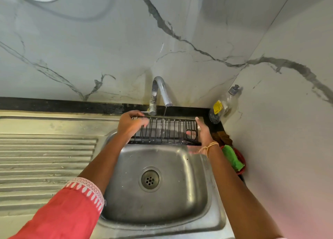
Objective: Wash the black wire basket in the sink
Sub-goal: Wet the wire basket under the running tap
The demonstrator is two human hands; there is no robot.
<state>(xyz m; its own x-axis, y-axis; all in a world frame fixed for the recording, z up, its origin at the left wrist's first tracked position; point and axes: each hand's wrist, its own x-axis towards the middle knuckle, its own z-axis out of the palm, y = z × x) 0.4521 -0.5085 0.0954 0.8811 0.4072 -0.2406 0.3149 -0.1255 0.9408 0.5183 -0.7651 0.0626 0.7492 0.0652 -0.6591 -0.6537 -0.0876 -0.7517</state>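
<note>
Basket [164,130] held over the sink [158,202], under the tap [159,92].
Left hand [130,124] grips its left end; right hand [201,136] clasps its right end; a thin stream falls on it.

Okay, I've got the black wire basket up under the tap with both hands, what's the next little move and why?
Probably slide the basket sideways under the tap. Only a thin stream falls, landing near the middle of its far rim, while the left hand and right hand hold the ends, which look out of the water.
</note>
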